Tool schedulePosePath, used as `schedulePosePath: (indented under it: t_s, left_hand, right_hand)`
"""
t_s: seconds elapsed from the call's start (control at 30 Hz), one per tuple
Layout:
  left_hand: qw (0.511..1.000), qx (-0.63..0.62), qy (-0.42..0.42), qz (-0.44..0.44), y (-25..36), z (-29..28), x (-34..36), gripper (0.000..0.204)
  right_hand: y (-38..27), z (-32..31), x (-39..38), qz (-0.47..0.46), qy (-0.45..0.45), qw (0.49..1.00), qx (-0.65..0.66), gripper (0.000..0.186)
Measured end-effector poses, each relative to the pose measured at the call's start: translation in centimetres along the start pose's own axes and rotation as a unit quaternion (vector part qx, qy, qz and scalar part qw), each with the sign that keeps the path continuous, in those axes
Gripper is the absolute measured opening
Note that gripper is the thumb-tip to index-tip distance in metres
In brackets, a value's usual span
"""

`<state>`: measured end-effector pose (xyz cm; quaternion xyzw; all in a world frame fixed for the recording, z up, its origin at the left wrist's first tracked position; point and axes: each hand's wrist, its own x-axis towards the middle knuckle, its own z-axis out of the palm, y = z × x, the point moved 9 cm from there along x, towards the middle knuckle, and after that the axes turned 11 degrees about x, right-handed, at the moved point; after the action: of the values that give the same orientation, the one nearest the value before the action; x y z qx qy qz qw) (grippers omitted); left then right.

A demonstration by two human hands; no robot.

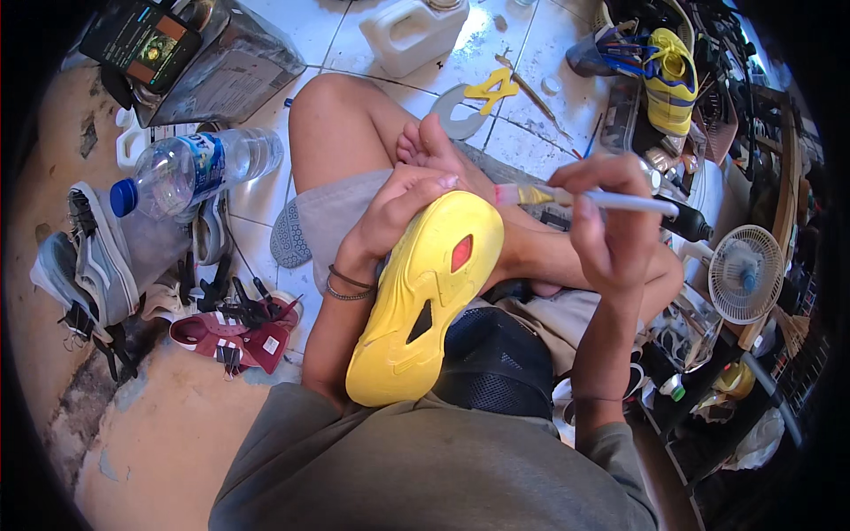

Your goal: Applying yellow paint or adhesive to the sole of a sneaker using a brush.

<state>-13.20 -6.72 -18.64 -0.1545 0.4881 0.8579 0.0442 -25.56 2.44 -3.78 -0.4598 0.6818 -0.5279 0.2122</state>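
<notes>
My left hand (400,211) grips the toe end of a yellow shoe (403,323), its thumb over the edge. The shoe lies sole up across my lap, heel end against my shirt. A red oval inset and a dark triangular opening show in the sole. In my raised right hand (615,217) is a slim paintbrush (534,194) with a white handle. Its pinkish tip points left, just right of the shoe's toe end; I cannot tell whether they touch. A black mesh item (496,363) rests in my lap beside the shoe.
At left are a water bottle (181,173), grey sneakers (99,257) and a clamped maroon shoe (232,341). Ahead, a white jug (414,34) and yellow cutout piece (490,91) lie on the tiles. A yellow sneaker (670,88) and white fan (746,273) are at right.
</notes>
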Motion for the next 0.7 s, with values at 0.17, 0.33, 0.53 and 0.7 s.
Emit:
schedulePosePath:
  t_s: [0.17,0.33,0.53,0.7]
  left_hand:
    - [1.000,-0.002,0.028,0.012,0.5,0.0,-0.2,0.036]
    - [0.992,0.053,0.096,0.067,2.3,-0.2,-0.7,0.036]
    - [1.000,0.014,0.023,-0.003,-0.2,-0.2,0.0,0.036]
    - [1.000,0.025,0.005,0.003,-0.1,-0.2,0.3,0.036]
  right_hand:
    - [-1.3,3.5,0.1,-0.045,-0.084,0.994,0.051,0.013]
    - [1.0,-0.6,-0.3,0.061,0.040,0.995,0.061,0.013]
    - [1.7,1.1,-0.5,0.031,-0.036,0.998,0.043,0.011]
    - [-2.1,2.3,-0.4,-0.055,-0.027,0.984,0.166,0.014]
